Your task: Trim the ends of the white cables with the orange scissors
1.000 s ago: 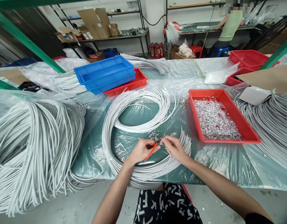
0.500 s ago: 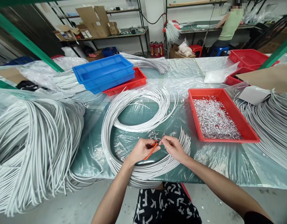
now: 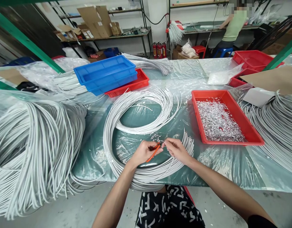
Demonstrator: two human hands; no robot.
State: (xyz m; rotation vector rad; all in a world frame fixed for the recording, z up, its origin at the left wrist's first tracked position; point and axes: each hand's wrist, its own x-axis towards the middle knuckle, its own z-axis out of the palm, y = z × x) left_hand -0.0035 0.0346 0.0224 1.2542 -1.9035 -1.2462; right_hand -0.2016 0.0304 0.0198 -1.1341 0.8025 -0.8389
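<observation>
My left hand [image 3: 144, 152] is closed around pliers with orange handles [image 3: 153, 154], their dark jaws pointing right. My right hand [image 3: 177, 150] is pinched shut at the jaws; whatever lies between its fingertips is too small to make out. Both hands are over a coil of grey-white cables [image 3: 109, 136], whose cut ends [image 3: 189, 142] fan out beside my right hand. A second white cable loop [image 3: 138, 129] lies on the far side. Small pale bits [image 3: 155, 137] are scattered on the table just beyond the pliers.
On the right stands a red tray [image 3: 251, 134] with many small metallic pieces. Cable heaps lie at left [image 3: 39, 148] and right [image 3: 276, 126]. Blue trays [image 3: 105, 71] rest partly on a red tray [image 3: 142, 80] behind. Another person [image 3: 235, 27] sits at the far bench.
Hardly anything differs. Both hands and the pliers stay at the same place, with only a very slight shift of the fingers.
</observation>
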